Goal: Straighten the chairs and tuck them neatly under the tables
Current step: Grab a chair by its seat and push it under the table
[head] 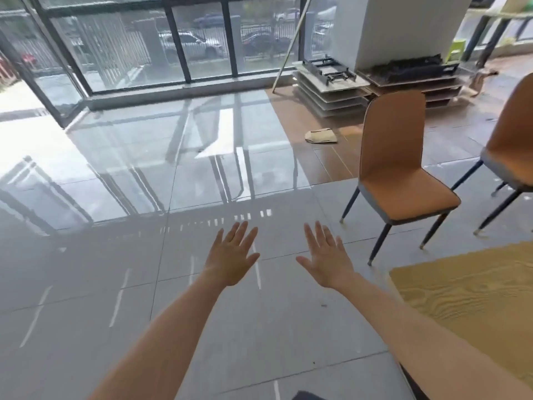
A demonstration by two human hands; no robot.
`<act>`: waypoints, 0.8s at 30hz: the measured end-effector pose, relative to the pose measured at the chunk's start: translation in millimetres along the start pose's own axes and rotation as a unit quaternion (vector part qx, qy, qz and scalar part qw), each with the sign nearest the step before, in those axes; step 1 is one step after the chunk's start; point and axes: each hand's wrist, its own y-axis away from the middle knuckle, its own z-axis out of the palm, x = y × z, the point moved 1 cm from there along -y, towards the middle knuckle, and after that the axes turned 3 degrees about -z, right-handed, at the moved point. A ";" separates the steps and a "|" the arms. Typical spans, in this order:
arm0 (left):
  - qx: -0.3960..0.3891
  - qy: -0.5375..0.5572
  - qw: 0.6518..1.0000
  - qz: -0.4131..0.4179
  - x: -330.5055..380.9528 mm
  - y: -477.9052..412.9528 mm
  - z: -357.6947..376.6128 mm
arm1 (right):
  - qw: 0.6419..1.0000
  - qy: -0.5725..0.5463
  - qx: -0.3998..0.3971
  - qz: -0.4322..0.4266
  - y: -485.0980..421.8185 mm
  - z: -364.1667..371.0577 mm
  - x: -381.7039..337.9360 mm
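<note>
An orange chair [399, 166] with dark legs stands on the grey floor at the right, its seat turned toward the lower right and apart from the table. A second orange chair [513, 145] is cut off by the right edge. A light wood table [467, 287] fills the lower right corner. My left hand [233, 254] and my right hand [327, 256] are stretched out in front of me above the floor, fingers spread, holding nothing. Both hands are well left of the nearer chair.
Glossy grey floor tiles stretch ahead to a wall of windows [184, 44]. Stacked tabletops with metal frames [328, 88] lie by a white pillar [403, 27] at the back right. A flattened paper bag [321, 136] lies on the brown floor strip.
</note>
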 end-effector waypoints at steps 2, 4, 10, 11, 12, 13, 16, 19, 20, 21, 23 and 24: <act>0.008 -0.010 1.000 0.028 -9.8 -47.7 -7.1 | 1.000 -0.004 0.009 0.028 -36.9 -12.5 11.1; 0.017 -0.019 0.999 0.048 -17.8 -97.9 -14.2 | 0.999 0.000 0.018 0.050 -78.3 -24.6 22.8; 0.035 -0.033 0.995 0.090 -40.2 -264.2 -47.4 | 0.996 -0.012 0.049 0.073 -224.2 -67.3 57.4; 0.034 -0.038 0.994 0.095 -43.4 -291.7 -57.0 | 0.996 -0.012 0.048 0.078 -246.9 -78.2 64.2; 0.035 -0.044 0.993 0.103 -45.9 -320.1 -67.6 | 0.995 -0.009 0.048 0.083 -269.0 -90.7 71.6; 0.037 -0.044 0.992 0.112 -48.1 -347.7 -78.1 | 0.995 -0.006 0.050 0.089 -290.1 -103.8 78.9; 0.054 -0.028 0.989 0.132 -52.4 -424.1 -104.7 | 0.992 -0.011 0.064 0.108 -349.0 -139.3 99.9; 0.046 -0.036 0.986 0.159 -51.2 -494.4 -118.7 | 0.989 -0.021 0.081 0.123 -399.4 -160.0 120.5; 0.045 -0.040 0.984 0.169 -49.1 -520.2 -123.4 | 0.987 -0.019 0.087 0.131 -417.1 -166.4 129.5; 0.047 -0.043 0.982 0.181 -46.1 -548.2 -128.7 | 0.985 -0.018 0.093 0.143 -436.0 -172.9 140.0; 0.057 -0.047 0.974 0.213 -37.3 -605.8 -139.5 | 0.979 -0.023 0.103 0.172 -475.4 -185.6 162.9; 0.060 -0.048 0.970 0.232 -32.5 -634.7 -145.3 | 0.976 -0.032 0.105 0.187 -495.3 -191.4 174.2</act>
